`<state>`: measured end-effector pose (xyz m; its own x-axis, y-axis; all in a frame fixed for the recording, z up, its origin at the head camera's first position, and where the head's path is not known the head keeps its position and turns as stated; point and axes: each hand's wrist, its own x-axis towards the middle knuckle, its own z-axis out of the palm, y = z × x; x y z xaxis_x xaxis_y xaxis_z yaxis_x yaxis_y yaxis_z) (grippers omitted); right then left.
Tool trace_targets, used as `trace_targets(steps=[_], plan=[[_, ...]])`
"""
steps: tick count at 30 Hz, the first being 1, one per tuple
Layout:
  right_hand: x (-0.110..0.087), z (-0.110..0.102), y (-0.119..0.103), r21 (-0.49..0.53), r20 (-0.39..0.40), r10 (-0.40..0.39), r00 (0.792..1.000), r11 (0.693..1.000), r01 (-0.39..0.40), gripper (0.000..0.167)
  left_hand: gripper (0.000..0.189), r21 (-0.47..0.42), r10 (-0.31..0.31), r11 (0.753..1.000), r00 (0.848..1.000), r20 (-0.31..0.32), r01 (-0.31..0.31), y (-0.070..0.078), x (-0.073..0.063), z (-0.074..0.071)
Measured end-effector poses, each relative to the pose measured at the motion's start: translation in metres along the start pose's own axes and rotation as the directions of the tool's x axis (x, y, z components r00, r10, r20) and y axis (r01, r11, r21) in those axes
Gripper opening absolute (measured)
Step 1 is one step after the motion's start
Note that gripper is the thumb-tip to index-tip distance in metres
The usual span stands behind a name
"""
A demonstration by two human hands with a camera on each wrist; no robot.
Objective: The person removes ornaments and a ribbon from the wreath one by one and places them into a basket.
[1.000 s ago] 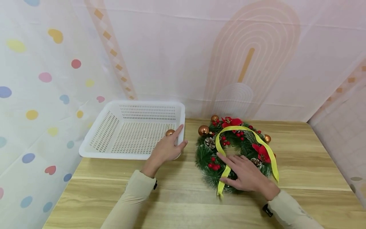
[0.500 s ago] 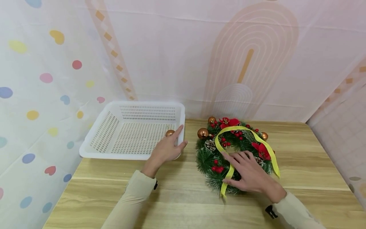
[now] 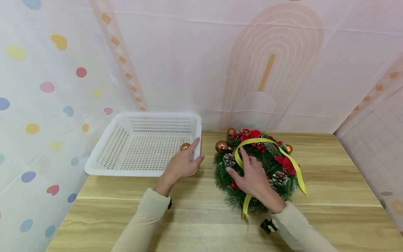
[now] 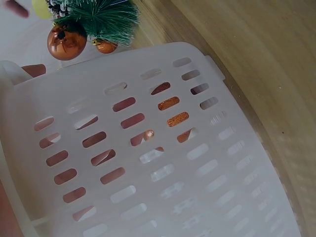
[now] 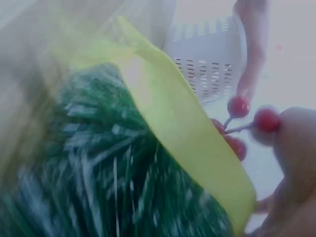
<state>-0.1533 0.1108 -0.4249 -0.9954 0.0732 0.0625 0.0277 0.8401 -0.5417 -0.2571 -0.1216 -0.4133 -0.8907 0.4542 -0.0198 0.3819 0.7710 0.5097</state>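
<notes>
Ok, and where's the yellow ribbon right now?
In the head view, the yellow ribbon lies looped over the wreath, to the right of the white basket; the right hand hides part of it.

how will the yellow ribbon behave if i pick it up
The ribbon looks floppy, as it bends in a loose curve over the wreath. Being a thin, narrow strip, it is probably light. It may slide easily, since one end reaches past the wreath's edge.

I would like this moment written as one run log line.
left hand: at rim of basket | right hand: over wreath | yellow ribbon: draped across wreath | copper ball: inside basket
</notes>
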Motion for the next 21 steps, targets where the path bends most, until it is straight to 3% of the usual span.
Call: trace_targets(steps=[5, 10, 15, 21], plan=[[0.007, 0.01, -0.005, -0.161, 0.071, 0.098, 0.993, 0.983, -0.085, 0.094, 0.069, 0.009, -0.007, 1.0, 1.0, 0.013, 0.007, -0.001, 0.001, 0.001], [0.005, 0.019, -0.005, -0.274, 0.133, 0.127, 0.983, 0.958, -0.086, 0.098, 0.069, 0.021, -0.006, 1.0, 1.0, -0.002, 0.006, -0.001, 0.0, 0.001], [0.0, 0.025, -0.001, -0.345, 0.134, 0.088, 0.987, 0.938, -0.037, 0.098, 0.069, 0.024, -0.008, 1.0, 1.0, -0.006, 0.008, -0.001, 0.0, 0.001], [-0.004, 0.026, 0.009, -0.379, 0.124, -0.012, 0.992, 0.923, 0.058, 0.092, 0.069, 0.015, -0.007, 1.0, 1.0, 0.003, 0.007, -0.001, 0.0, 0.001]])
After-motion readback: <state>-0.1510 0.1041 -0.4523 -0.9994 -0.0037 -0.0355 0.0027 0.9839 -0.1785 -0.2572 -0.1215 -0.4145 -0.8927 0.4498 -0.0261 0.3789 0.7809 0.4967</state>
